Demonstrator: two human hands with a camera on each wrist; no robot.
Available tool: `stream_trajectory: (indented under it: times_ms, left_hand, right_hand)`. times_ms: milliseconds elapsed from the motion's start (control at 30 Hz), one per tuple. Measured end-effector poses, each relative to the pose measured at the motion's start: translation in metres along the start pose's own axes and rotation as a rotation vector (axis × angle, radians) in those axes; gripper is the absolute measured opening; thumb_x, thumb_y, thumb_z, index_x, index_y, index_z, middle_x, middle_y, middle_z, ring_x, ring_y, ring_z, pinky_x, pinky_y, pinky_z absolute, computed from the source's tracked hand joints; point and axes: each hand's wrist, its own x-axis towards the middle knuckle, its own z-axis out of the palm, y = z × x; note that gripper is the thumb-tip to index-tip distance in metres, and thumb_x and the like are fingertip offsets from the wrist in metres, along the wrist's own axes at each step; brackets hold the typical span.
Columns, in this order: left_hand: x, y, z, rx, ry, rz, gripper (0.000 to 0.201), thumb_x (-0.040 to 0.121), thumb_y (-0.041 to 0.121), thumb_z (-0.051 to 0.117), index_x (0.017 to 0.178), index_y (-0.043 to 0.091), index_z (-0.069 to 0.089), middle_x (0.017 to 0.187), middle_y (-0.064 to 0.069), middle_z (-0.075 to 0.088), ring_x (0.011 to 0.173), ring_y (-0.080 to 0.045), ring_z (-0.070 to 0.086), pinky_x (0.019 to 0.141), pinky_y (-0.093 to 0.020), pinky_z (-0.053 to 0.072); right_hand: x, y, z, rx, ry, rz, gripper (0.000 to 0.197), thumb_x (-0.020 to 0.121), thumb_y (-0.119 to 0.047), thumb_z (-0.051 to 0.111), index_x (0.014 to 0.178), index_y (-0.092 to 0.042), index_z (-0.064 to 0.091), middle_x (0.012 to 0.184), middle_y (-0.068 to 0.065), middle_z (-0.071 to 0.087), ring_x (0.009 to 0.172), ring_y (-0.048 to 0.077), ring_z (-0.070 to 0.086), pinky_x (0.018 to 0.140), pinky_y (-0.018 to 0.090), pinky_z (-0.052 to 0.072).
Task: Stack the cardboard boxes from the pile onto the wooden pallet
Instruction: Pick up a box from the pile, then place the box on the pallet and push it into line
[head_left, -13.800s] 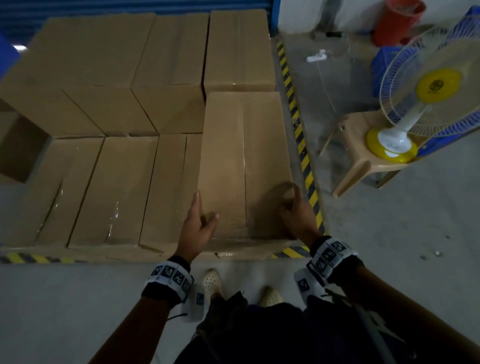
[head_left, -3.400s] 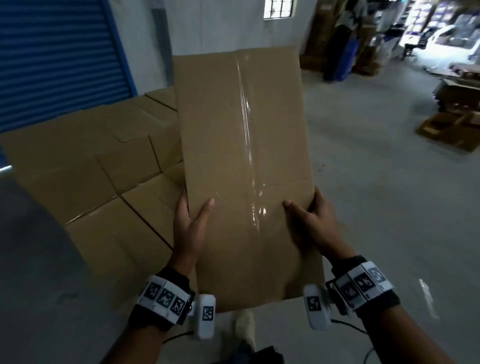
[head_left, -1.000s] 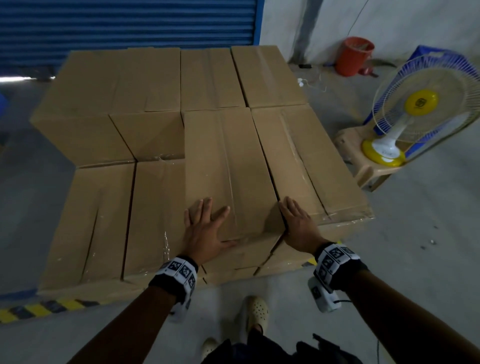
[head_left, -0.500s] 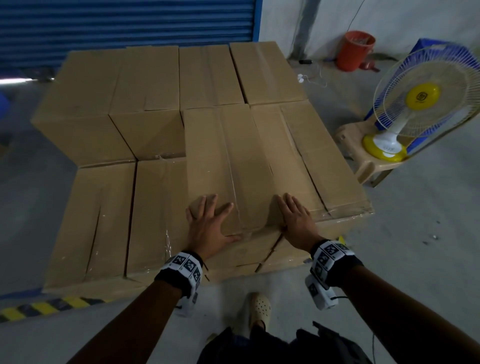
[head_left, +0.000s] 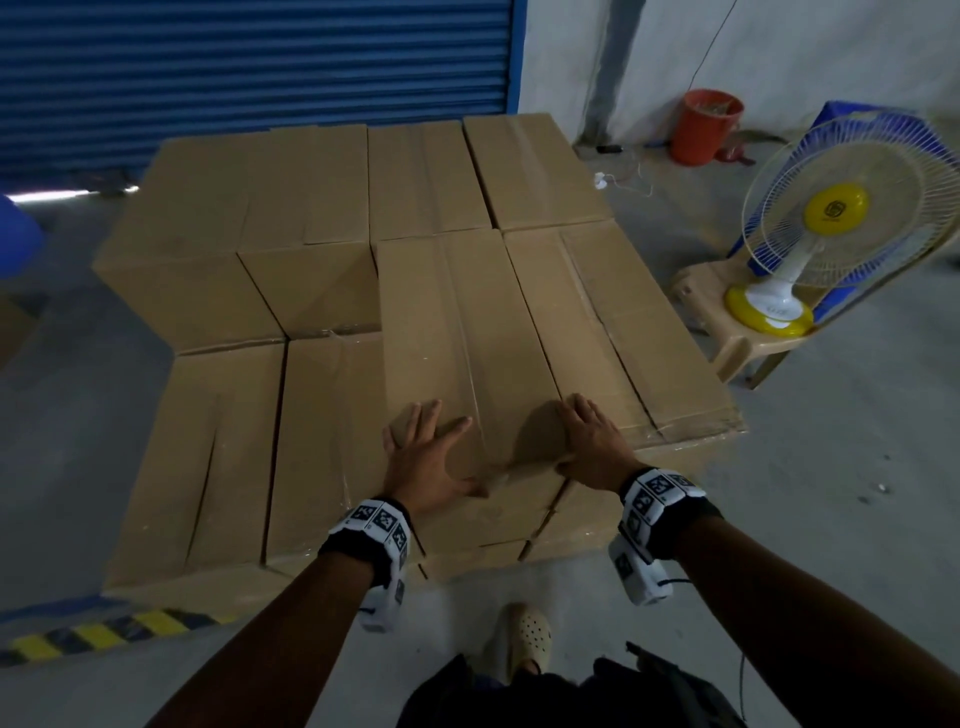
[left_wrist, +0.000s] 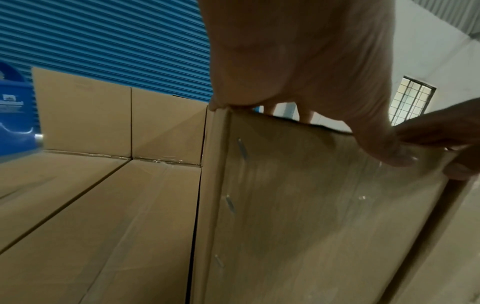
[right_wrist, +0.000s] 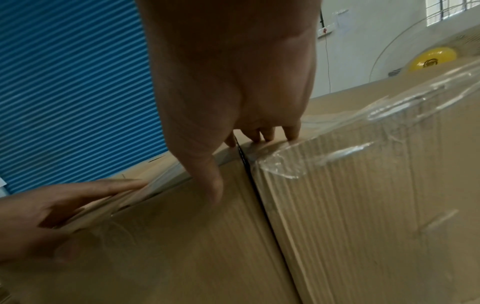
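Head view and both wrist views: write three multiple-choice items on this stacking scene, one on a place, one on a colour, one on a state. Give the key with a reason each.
1. Where does the fan stand?
A. on a plastic stool to the right of the boxes
B. on top of the boxes
C. on the floor by the shutter

2. What colour is the bucket by the wall?
A. blue
B. orange-red
C. white

3. How do the left hand and right hand meet the front upper box?
A. fists clenched, off it
B. one lifting it
C. fingers straight, on its near end

Key: A, its yellow base sits on the stool; B, it shows orange-red; C, both lie flat there.
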Motion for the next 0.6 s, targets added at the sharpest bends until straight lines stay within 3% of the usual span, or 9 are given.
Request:
stream_trajectory:
  times_ms: [100, 167, 233, 333, 467, 600]
  left_hand:
    - [-0.003, -0.005, -0.011, -0.129, -0.029, 0.032, 0.134, 0.042, 0.106, 0.040, 0.158, 0.042, 0.021, 0.169, 0.001, -0.011, 0.154, -0.025, -0.019, 0.118, -0.067, -0.005]
    - [-0.006, -0.006, -0.020, -0.201, -0.017, 0.040, 0.123, 0.056, 0.098, 0.052, 0.159, 0.038, 0.021, 0.170, -0.003, -0.008, 0.154, -0.024, -0.016, 0.120, -0.065, -0.003]
    - [-0.011, -0.008, -0.029, -0.245, 0.040, 0.042, 0.111, 0.068, 0.088, 0.058, 0.159, 0.035, 0.023, 0.170, -0.004, -0.002, 0.156, -0.023, -0.010, 0.121, -0.062, 0.001]
    - [-0.016, -0.008, -0.045, -0.346, 0.169, 0.066, 0.087, 0.089, 0.066, 0.060, 0.159, 0.028, 0.025, 0.170, -0.003, 0.006, 0.156, -0.020, -0.001, 0.124, -0.057, 0.008]
    - [-0.027, -0.005, -0.079, -0.513, 0.372, 0.100, 0.076, 0.095, 0.053, 0.060, 0.157, 0.022, 0.029, 0.168, -0.002, 0.016, 0.155, -0.018, 0.012, 0.124, -0.047, 0.021]
    - [-0.059, 0.005, -0.109, -0.635, 0.564, 0.163, 0.073, 0.095, 0.052, 0.059, 0.157, 0.027, 0.029, 0.167, 0.002, 0.020, 0.152, -0.018, 0.022, 0.119, -0.053, 0.031]
  right_hand:
    - [0.000, -0.002, -0.008, 0.050, -0.014, 0.007, 0.106, 0.068, -0.040, 0.084, 0.152, -0.017, 0.024, 0.151, 0.010, 0.025, 0.140, 0.033, 0.030, 0.110, 0.050, 0.039]
    - [-0.008, -0.014, -0.019, 0.113, -0.006, 0.029, 0.097, 0.075, -0.034, 0.081, 0.153, -0.014, 0.026, 0.153, 0.011, 0.026, 0.139, 0.034, 0.033, 0.111, 0.044, 0.039]
    - [-0.014, -0.023, -0.026, 0.163, 0.014, 0.042, 0.085, 0.085, -0.028, 0.074, 0.154, -0.012, 0.027, 0.159, 0.012, 0.025, 0.144, 0.033, 0.030, 0.114, 0.036, 0.029]
    - [-0.023, -0.038, -0.037, 0.231, 0.104, 0.003, 0.087, 0.088, -0.032, 0.073, 0.156, -0.013, 0.023, 0.162, 0.015, 0.023, 0.149, 0.027, 0.023, 0.113, 0.030, 0.028]
    - [-0.044, -0.077, -0.059, 0.356, 0.281, -0.038, 0.085, 0.089, -0.039, 0.071, 0.156, -0.015, 0.024, 0.161, 0.008, 0.028, 0.146, 0.024, 0.030, 0.110, 0.024, 0.025]
    - [-0.075, -0.112, -0.074, 0.511, 0.467, -0.148, 0.085, 0.088, -0.044, 0.071, 0.155, -0.018, 0.026, 0.157, 0.004, 0.036, 0.142, 0.021, 0.037, 0.115, 0.042, 0.037]
